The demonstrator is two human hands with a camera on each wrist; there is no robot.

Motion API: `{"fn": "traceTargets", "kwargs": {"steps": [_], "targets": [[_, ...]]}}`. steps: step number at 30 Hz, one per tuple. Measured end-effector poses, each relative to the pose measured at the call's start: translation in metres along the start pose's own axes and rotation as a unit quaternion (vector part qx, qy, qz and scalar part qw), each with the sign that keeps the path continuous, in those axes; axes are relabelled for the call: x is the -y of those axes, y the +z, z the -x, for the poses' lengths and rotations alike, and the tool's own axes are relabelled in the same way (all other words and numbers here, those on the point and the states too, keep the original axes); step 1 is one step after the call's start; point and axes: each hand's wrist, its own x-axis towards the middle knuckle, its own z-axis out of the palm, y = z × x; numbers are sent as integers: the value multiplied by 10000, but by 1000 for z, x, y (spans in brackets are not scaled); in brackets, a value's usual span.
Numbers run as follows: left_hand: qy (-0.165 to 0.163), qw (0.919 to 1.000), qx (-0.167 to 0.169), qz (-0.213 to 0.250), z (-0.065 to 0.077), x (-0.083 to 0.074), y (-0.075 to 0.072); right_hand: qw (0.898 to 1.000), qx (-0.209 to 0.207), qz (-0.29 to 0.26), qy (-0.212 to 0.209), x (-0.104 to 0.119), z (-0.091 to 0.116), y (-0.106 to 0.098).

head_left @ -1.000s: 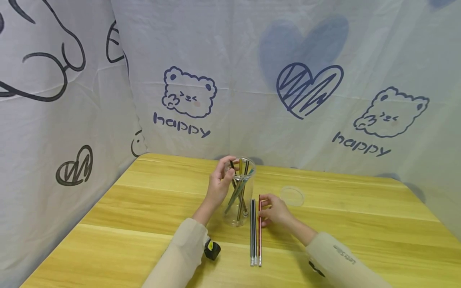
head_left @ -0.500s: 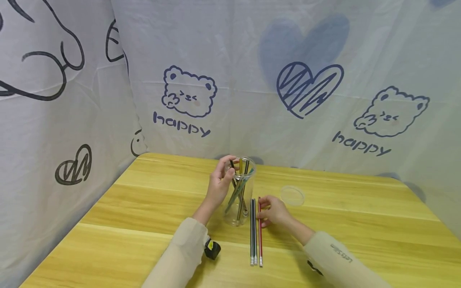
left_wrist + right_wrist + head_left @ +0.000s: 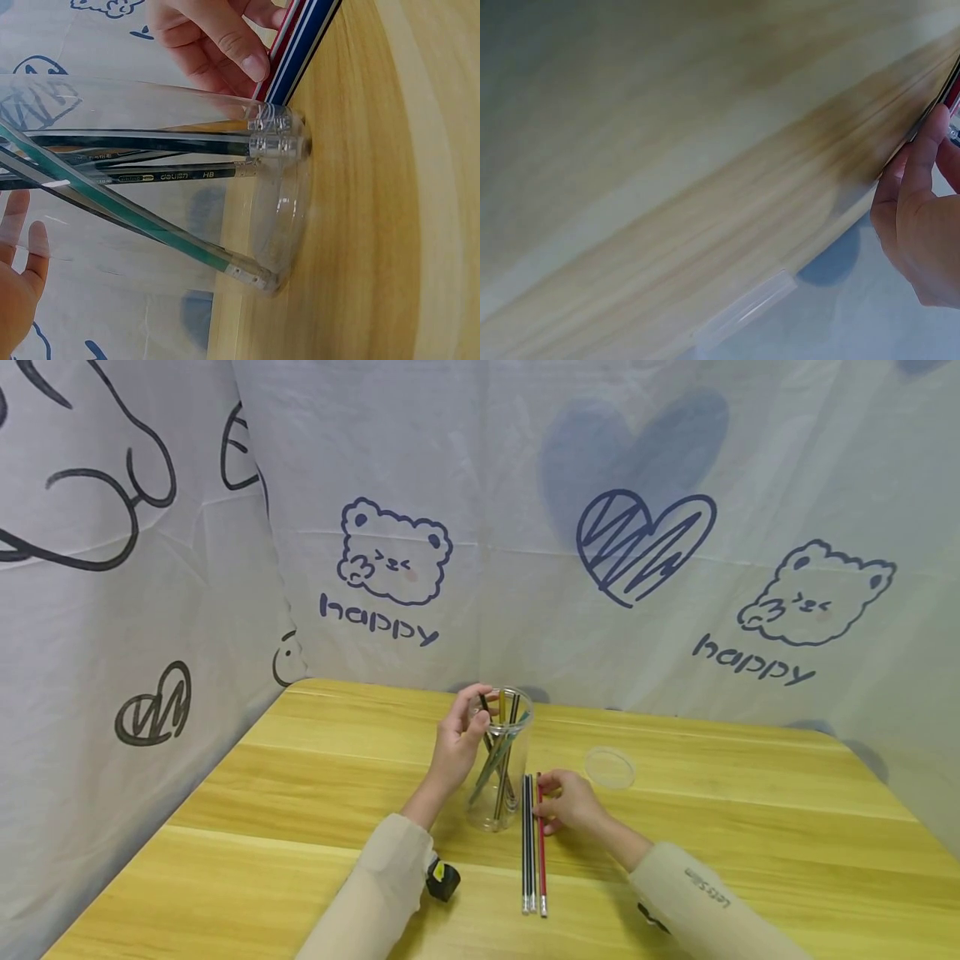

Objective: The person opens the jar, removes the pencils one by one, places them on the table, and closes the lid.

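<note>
My left hand (image 3: 456,735) grips the upper part of a tall clear plastic jar (image 3: 482,817) that stands on the table. Several pencils (image 3: 161,221) with metal ferrules lean inside it, some dark, one green. To the right of the jar, my right hand (image 3: 576,802) pinches the upper part of a red pencil (image 3: 543,868) between thumb and fingers, low over the tabletop. Alongside lie two dark striped pencils (image 3: 528,860), parallel and close, their ferrule ends towards me. In the right wrist view, most of the red pencil (image 3: 952,96) falls outside the picture.
A clear round lid (image 3: 609,768) lies on the wood-grain table (image 3: 750,827), beyond my right hand. Behind the table hangs a white cloth (image 3: 510,610) printed with hearts and bears. A black device (image 3: 442,881) is strapped at my left sleeve.
My right hand has shifted slightly left and towards me. The upper end of the red pencil has come closer to the dark pencils. The left hand and jar have stayed put.
</note>
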Motion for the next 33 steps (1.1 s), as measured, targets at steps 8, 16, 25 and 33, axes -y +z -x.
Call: {"fn": "traceTargets", "kwargs": {"steps": [8, 16, 25, 33], "targets": [[-71, 10000, 31, -56, 1, -1, -1, 9999, -53, 61, -77, -1, -1, 0], [-7, 10000, 24, -95, 1, -1, 0, 9999, -59, -84, -70, -2, 0, -1], [-33, 9999, 30, -101, 1, 0, -1, 9995, -144, -70, -259, 0, 0, -4], [-15, 10000, -7, -89, 0, 11, -2, 9980, -146, 240, -575, 4, -2, -13]]}}
